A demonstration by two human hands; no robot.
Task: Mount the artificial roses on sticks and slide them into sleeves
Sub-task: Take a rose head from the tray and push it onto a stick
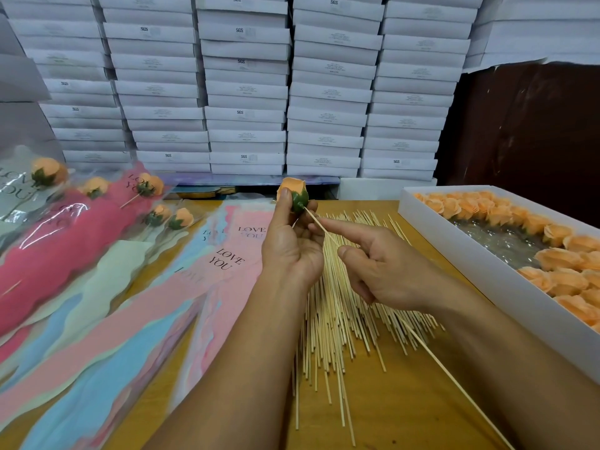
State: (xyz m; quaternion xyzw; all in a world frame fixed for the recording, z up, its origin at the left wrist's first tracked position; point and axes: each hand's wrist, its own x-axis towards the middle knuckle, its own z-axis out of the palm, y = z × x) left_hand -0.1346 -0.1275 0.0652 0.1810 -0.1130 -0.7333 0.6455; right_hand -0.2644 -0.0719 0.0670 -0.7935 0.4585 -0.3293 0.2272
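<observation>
stacked white boxes (246, 89) fill the back wall. a wooden surface (406, 401) carries a spread of pastel sleeves (224, 264) on the left, with sleeved roses (97, 190) beyond them, and a white tray (487, 274) of orange roses on the right. loose sticks (337, 306) lie in a heap at the middle. both forearms reach forward over the heap. the left hand (289, 248) is raised, palm toward the camera, its fingers curled round a rose (293, 193) held above the surface. the right hand (383, 271) pinches a stick (422, 339), forefinger stretched along it, its tip touching the rose's green base.
</observation>
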